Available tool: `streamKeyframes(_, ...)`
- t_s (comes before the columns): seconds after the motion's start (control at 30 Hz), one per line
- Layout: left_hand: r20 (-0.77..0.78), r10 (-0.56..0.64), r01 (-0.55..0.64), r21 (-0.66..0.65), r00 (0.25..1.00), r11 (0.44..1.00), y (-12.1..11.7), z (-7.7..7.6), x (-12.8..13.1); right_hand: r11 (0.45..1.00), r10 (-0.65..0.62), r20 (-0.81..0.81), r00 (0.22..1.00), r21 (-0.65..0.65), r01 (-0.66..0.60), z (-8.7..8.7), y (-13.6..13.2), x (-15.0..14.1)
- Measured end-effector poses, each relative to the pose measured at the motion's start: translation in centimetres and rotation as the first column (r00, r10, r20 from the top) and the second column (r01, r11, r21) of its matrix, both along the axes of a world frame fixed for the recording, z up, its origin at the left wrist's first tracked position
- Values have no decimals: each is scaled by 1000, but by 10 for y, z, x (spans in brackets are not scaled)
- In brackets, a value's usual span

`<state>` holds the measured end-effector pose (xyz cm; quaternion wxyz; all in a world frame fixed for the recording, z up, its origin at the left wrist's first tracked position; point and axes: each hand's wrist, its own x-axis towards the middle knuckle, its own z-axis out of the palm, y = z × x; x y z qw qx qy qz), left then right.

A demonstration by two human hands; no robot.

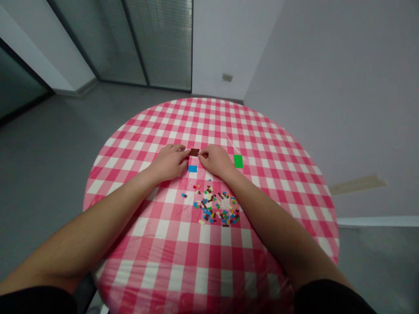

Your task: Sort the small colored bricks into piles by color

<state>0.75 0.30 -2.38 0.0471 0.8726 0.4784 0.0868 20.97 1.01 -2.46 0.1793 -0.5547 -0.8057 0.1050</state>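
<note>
Head view: the brown rectangle lies on the checked tablecloth between the left hand and right hand, at their fingertips. Left fingers are slightly parted; right fingertips bunch together, any pinched piece indistinguishable. Blue rectangle, green rectangle and loose small pieces lie nearby.

Left hand and right hand at brown piece | blue piece nearer | green piece right

Both forearms extended forward; left hand and right hand held close together, fingers seemingly bent.
</note>
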Motion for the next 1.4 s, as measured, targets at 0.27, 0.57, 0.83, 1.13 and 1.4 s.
streamKeyframes(0.27,9,-29,29,9,1000,1000,0,2,0,998,-33,25,999,54,32,1,0,3)
streamKeyframes(0.57,24,-19,19,2,1000,1000,0,1,0,1000,3,77,997,14,-5,3,-2,0)
streamKeyframes(0.83,44,-2,3,-21,999,1000,-1,3,1,1000,-2,65,998,17,1,4,-2,0)
streamKeyframes(1.13,32,60,-60,-16,998,998,1,-1,6,1000,1,73,997,16,-3,1,-1,1)
streamKeyframes(1.4,12,76,-76,-12,997,997,0,-3,7,1000,13,77,997,12,-14,2,-1,1)
